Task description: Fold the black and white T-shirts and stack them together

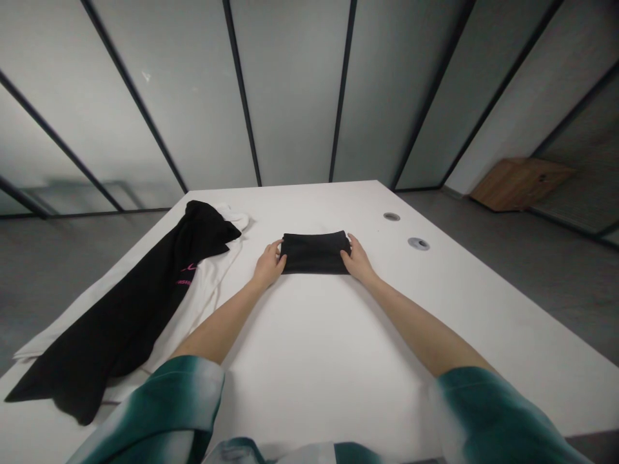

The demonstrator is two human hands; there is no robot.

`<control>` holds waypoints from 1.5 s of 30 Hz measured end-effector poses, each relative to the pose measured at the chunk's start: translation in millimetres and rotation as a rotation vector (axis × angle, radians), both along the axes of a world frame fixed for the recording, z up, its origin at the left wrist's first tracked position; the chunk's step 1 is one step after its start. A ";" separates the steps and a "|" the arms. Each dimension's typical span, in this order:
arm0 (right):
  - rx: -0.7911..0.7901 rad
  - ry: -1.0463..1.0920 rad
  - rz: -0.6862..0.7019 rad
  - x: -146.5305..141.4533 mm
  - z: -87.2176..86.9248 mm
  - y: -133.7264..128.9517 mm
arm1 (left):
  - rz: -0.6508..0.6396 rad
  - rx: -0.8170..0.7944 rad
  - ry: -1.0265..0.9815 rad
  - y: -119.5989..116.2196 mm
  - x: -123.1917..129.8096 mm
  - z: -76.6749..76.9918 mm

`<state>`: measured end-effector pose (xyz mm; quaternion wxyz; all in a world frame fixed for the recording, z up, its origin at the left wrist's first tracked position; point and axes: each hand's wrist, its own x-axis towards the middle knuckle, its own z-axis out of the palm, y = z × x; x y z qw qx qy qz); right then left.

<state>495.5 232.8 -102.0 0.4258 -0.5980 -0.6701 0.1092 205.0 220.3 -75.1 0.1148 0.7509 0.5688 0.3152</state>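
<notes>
A black cloth garment [315,253], folded into a compact rectangle, lies on the white table [319,348] straight ahead of me. At its left end, my left hand [269,264] grips the edge, thumb on top and fingers around the far side. My right hand [358,259] holds the opposite end in the same way. Both arms are stretched forward. What kind of garment it is cannot be made out from the folded shape.
Along the table's left side a black garment with pink print [140,296] lies spread over white clothing [217,277]. Two round cable grommets [418,243] are set in the tabletop at right. Frosted glass panels [294,90] stand behind; a wooden cabinet [520,183] is at far right.
</notes>
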 end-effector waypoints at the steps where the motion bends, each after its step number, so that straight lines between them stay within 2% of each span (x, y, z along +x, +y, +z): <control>1: 0.028 -0.027 0.000 -0.2 0.4 -0.3 | -0.038 0.052 0.029 0.8 0.2 -1.3; 3: 0.081 -0.094 -0.004 -0.4 3.5 -2.7 | -0.149 0.091 0.124 1.9 0.8 -3.2; 6: 0.165 -0.194 0.006 -0.6 12.6 -10.7 | -0.276 0.019 0.234 2.7 1.3 -5.3; 9: 0.204 -0.295 0.122 -3.5 21.5 -20.4 | -0.284 -0.007 0.244 2.4 1.4 -6.7; 12: 0.123 -0.434 0.236 -10.1 23.9 -26.2 | -0.269 -0.003 0.236 0.1 2.5 -5.3; 15: 0.033 -0.524 0.149 -14.3 21.4 -24.9 | -0.268 -0.002 0.223 -4.1 3.4 0.6; 17: 0.037 -0.520 0.025 -12.6 19.8 -21.9 | -0.267 0.028 0.195 -7.0 2.7 5.5; 19: 0.073 -0.492 -0.033 -8.6 19.2 -19.5 | -0.242 0.085 0.165 -8.9 1.0 9.0; 23: 0.097 -0.491 0.087 -5.1 21.0 -20.3 | -0.303 0.090 0.217 -9.4 -1.3 7.4; 25: 0.042 -0.523 0.117 -7.5 24.7 -23.0 | -0.250 0.062 0.253 -8.1 -1.3 3.6; 27: -0.004 -0.525 0.117 -9.8 31.0 -26.6 | -0.077 0.086 0.243 -6.0 -1.9 0.3; 29: 0.025 -0.489 0.163 -10.0 38.5 -31.4 | 0.072 0.151 0.197 -3.5 -4.2 -0.9; 32: 0.113 -0.455 0.414 -7.3 46.6 -39.1 | 0.147 0.237 0.110 -0.7 -9.7 1.2; 34: 0.099 -0.476 0.571 -6.5 47.3 -42.1 | 0.159 0.247 0.075 0.1 -12.6 3.2; 35: 0.070 -0.492 0.602 -6.7 46.2 -42.1 | 0.157 0.242 0.069 0.2 -13.5 3.7; 36: 0.037 -0.510 0.596 -7.2 44.2 -41.1 | 0.152 0.234 0.069 0.3 -13.9 3.9; 38: -0.032 -0.534 0.500 -8.1 38.5 -35.9 | 0.144 0.216 0.079 0.3 -14.1 3.4; 42: -0.131 -0.485 0.098 -3.1 25.5 -21.0 | 0.135 0.194 0.094 0.6 -14.5 1.3; 45: -0.078 -0.441 -0.132 8.8 17.4 -13.3 | 0.129 0.196 0.100 0.8 -15.4 1.3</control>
